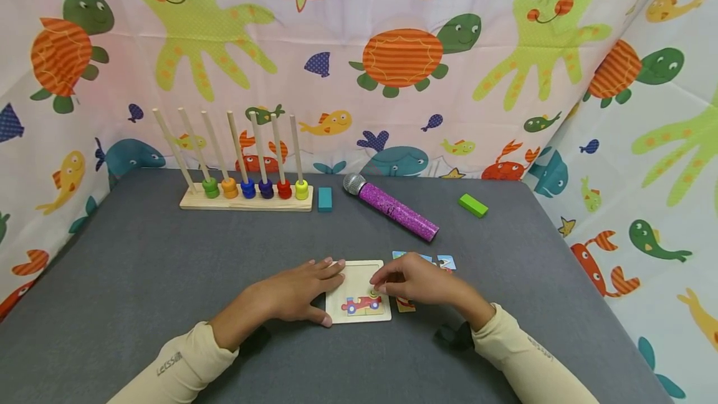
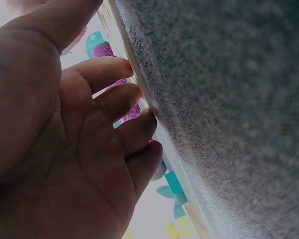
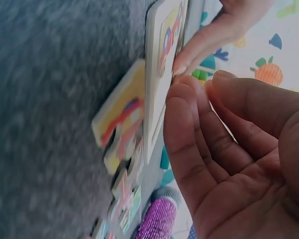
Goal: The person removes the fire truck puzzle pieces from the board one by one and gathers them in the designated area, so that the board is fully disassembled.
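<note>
A pale wooden puzzle tray (image 1: 352, 274) lies on the table in front of the person, with red truck pieces (image 1: 356, 307) fitted along its lower part. The left hand (image 1: 300, 292) rests against the tray's left side, fingers spread over its top edge and thumb at the lower corner. Over the tray's right side is the right hand (image 1: 423, 279), its fingers bent and fingertips close to the truck picture. Between thumb and fingers the right wrist view shows no piece. Loose puzzle pieces (image 3: 122, 109) lie beside the tray, partly hidden by the right hand in the head view.
A purple glitter microphone (image 1: 398, 211) lies behind the tray. Left of it are a teal block (image 1: 325, 199) and a wooden peg stand (image 1: 247, 202) with coloured rings. A green block (image 1: 473, 206) sits at the back right. A patterned sea-animal cloth (image 1: 336, 98) hangs behind.
</note>
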The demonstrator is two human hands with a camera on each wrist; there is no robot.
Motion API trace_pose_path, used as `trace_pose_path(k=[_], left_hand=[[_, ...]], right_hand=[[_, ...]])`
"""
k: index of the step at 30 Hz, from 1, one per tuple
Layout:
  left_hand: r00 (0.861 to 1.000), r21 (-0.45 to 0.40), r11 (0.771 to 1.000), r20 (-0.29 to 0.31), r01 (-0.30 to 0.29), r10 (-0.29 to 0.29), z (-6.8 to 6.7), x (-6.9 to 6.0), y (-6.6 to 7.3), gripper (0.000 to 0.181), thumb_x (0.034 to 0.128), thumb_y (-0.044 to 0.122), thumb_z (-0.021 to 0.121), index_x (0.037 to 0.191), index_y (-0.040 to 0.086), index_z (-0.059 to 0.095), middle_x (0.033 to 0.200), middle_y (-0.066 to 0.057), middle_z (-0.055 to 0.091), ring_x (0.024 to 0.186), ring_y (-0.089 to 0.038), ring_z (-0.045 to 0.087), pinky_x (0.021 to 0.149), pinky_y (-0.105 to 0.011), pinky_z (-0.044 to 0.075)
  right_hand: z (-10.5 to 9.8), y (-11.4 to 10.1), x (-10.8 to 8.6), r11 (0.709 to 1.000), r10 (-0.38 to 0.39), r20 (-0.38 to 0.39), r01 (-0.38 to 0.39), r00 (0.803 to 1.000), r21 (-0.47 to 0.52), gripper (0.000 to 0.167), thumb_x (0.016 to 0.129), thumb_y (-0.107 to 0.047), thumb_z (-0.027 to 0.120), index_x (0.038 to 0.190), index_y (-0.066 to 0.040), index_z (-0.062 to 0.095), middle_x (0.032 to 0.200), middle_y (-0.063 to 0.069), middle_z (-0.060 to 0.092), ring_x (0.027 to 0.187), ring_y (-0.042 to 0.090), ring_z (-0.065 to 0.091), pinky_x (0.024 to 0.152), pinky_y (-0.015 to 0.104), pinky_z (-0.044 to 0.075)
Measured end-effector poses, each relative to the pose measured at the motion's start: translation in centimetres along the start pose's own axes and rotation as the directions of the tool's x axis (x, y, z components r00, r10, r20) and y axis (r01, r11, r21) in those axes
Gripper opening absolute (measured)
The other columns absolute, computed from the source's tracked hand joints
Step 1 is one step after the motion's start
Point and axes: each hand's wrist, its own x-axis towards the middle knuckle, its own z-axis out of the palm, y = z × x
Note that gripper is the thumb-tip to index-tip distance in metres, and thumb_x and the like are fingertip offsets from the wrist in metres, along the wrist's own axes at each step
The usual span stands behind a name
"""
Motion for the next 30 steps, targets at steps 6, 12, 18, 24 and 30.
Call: trace_pose_path(k=[6,12,18,24,30], left_hand=[[1.000,0.002,1.000,-0.016,-0.024,0.024,0.1,0.0,-0.2,0.080,0.0864,0.046,0.070,0.151,0.011,0.038,0.160,-0.004,0.020,0.146,-0.025,0.014,0.116,-0.046,0.015],[0.999,0.007,0.999,-0.021,-0.040,0.040,0.1,0.0,-0.2,0.080,0.0865,0.046,0.070,0.150,0.011,0.038,0.160,-0.006,0.021,0.146,-0.025,0.015,0.116,-0.047,0.016],[0.999,0.013,1.000,-0.018,-0.029,0.029,0.2,0.2,-0.3,0.080,0.0862,0.047,0.070,0.151,0.012,0.038,0.160,-0.004,0.020,0.146,-0.023,0.014,0.116,-0.045,0.015],[1.000,0.014,1.000,-0.015,-0.025,0.025,0.2,0.1,-0.2,0.081,0.0854,0.049,0.070,0.151,0.012,0.038,0.160,-0.003,0.020,0.146,-0.023,0.014,0.116,-0.046,0.015],[0.999,0.026,0.999,-0.020,-0.026,0.026,0.2,-0.1,-0.3,0.082,0.0862,0.049,0.069,0.151,0.012,0.036,0.160,-0.004,0.019,0.147,-0.023,0.013,0.116,-0.047,0.013]], right_hand=[[0.7,-0.3,0.6,0.999,-0.030,0.022,0.030,0.999,-0.011,0.017,0.094,-0.010,0.065,0.107,-0.006,0.074,0.097,-0.005,0.071,0.082,0.005,0.060,0.072,0.025,0.051],[1.1,-0.4,1.1,0.998,-0.059,0.024,0.059,0.998,-0.004,0.016,0.094,-0.009,0.065,0.107,-0.004,0.073,0.097,-0.004,0.071,0.082,0.004,0.061,0.072,0.025,0.052],[1.1,-0.5,1.3,0.998,-0.065,0.047,0.066,0.997,-0.007,0.017,0.093,-0.005,0.064,0.108,-0.003,0.073,0.099,-0.001,0.071,0.083,0.006,0.063,0.074,0.025,0.053],[1.2,-0.7,1.4,0.999,-0.050,0.080,0.050,0.996,0.001,0.022,0.093,-0.004,0.064,0.114,-0.002,0.070,0.104,0.002,0.071,0.088,0.007,0.065,0.079,0.024,0.053],[1.3,-0.7,1.7,0.999,-0.048,0.097,0.048,0.994,0.010,0.023,0.094,-0.009,0.066,0.115,-0.002,0.070,0.104,0.001,0.071,0.085,0.005,0.064,0.078,0.024,0.053]])
